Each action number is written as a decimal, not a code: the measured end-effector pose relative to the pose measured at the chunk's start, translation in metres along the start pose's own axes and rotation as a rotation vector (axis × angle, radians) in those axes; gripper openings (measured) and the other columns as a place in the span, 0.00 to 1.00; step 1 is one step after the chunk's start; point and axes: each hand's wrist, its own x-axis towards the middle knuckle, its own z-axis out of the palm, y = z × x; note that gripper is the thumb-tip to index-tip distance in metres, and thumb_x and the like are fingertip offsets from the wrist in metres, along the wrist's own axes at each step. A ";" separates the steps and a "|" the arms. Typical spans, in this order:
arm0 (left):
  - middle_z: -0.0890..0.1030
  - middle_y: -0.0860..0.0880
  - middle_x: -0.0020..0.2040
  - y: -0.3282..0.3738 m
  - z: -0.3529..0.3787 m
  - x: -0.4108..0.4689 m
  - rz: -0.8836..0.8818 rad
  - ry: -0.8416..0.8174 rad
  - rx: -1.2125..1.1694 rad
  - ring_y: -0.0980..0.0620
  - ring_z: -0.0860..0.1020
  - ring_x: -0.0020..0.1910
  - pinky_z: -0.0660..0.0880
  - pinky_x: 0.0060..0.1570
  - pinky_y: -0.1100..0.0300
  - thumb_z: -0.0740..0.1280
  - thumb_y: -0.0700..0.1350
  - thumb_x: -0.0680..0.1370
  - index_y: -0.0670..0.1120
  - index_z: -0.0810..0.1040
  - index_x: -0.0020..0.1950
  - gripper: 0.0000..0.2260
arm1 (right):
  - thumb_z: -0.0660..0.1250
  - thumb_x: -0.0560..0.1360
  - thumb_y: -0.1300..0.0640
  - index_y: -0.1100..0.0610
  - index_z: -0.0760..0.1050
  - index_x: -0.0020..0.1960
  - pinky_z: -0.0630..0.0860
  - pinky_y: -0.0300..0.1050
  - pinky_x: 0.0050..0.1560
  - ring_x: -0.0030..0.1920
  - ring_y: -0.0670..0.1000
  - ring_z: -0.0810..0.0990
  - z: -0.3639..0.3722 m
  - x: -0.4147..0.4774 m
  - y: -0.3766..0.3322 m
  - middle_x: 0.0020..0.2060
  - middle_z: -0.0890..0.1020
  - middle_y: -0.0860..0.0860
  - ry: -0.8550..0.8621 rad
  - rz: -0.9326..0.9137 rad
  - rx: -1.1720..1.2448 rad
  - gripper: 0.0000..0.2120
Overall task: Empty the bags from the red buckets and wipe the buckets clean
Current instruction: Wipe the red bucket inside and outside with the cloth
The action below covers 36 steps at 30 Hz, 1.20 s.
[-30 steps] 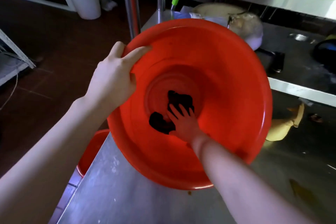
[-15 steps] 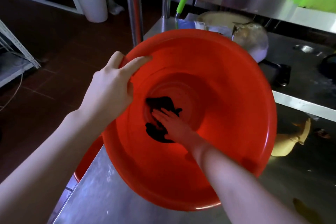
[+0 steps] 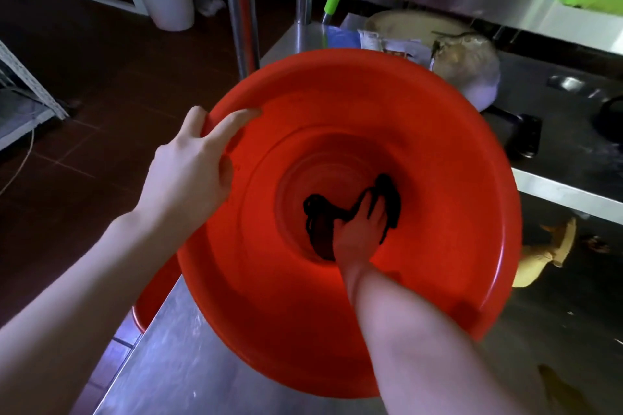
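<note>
Head view looks into the red bucket [image 3: 421, 131], tilted toward the person over the steel table [image 3: 175, 364], with no bag inside. The left hand [image 3: 188, 172] grips the rim, thumb on the inner wall. The right hand [image 3: 357, 229] presses a dark cloth [image 3: 317, 212] against the bottom with spread fingers. To wipe well, the cloth should probably cover the whole bottom, then circle up the walls, with the rim grip firm against the push.
</note>
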 end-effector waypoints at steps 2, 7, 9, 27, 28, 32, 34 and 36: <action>0.65 0.48 0.48 -0.003 0.001 0.002 0.014 0.001 -0.007 0.45 0.71 0.30 0.72 0.31 0.55 0.65 0.35 0.73 0.59 0.65 0.73 0.33 | 0.68 0.70 0.55 0.58 0.54 0.78 0.51 0.52 0.76 0.76 0.59 0.54 0.002 0.005 -0.008 0.77 0.55 0.57 -0.001 0.029 0.008 0.40; 0.63 0.50 0.46 -0.009 0.003 0.004 0.019 -0.001 -0.035 0.47 0.69 0.31 0.68 0.34 0.58 0.66 0.34 0.71 0.59 0.67 0.72 0.34 | 0.66 0.71 0.54 0.52 0.58 0.77 0.53 0.53 0.75 0.76 0.56 0.55 -0.001 0.052 -0.036 0.76 0.61 0.51 -0.110 -0.569 -0.292 0.36; 0.64 0.50 0.47 -0.010 0.003 0.006 0.010 -0.008 -0.026 0.47 0.69 0.31 0.69 0.33 0.58 0.65 0.34 0.71 0.59 0.67 0.73 0.34 | 0.67 0.69 0.55 0.52 0.63 0.75 0.55 0.53 0.73 0.74 0.56 0.59 0.001 0.061 -0.052 0.73 0.66 0.50 -0.175 -0.733 -0.360 0.34; 0.65 0.46 0.50 0.025 -0.004 -0.001 -0.028 -0.007 0.042 0.41 0.71 0.30 0.77 0.31 0.48 0.63 0.35 0.72 0.62 0.64 0.73 0.33 | 0.72 0.68 0.52 0.52 0.68 0.72 0.53 0.53 0.74 0.75 0.55 0.60 0.011 0.041 -0.037 0.71 0.69 0.49 -0.431 -1.270 -0.532 0.33; 0.66 0.46 0.50 0.024 -0.004 -0.005 -0.024 0.002 0.042 0.41 0.71 0.30 0.77 0.30 0.48 0.63 0.35 0.72 0.61 0.65 0.73 0.33 | 0.72 0.68 0.52 0.52 0.68 0.71 0.54 0.53 0.73 0.74 0.55 0.60 0.011 0.042 -0.044 0.70 0.69 0.49 -0.372 -1.200 -0.485 0.33; 0.66 0.46 0.49 0.022 -0.006 -0.013 -0.024 0.026 0.048 0.43 0.70 0.28 0.76 0.30 0.49 0.63 0.34 0.74 0.58 0.68 0.73 0.30 | 0.70 0.70 0.50 0.51 0.65 0.73 0.60 0.53 0.72 0.73 0.56 0.62 -0.002 0.060 -0.048 0.71 0.68 0.50 -0.172 -0.857 -0.345 0.33; 0.66 0.45 0.49 0.026 -0.006 -0.014 -0.055 0.035 0.056 0.42 0.69 0.28 0.75 0.30 0.49 0.63 0.34 0.74 0.59 0.68 0.73 0.31 | 0.70 0.72 0.48 0.51 0.62 0.75 0.60 0.53 0.73 0.74 0.57 0.61 -0.011 0.067 -0.029 0.73 0.66 0.52 -0.115 -0.657 -0.301 0.34; 0.66 0.45 0.49 0.032 -0.006 -0.016 -0.073 0.042 0.054 0.41 0.69 0.28 0.75 0.30 0.48 0.63 0.35 0.74 0.60 0.68 0.72 0.31 | 0.71 0.72 0.50 0.52 0.59 0.77 0.56 0.51 0.74 0.74 0.58 0.60 -0.017 0.063 -0.003 0.75 0.63 0.53 -0.114 -0.453 -0.209 0.37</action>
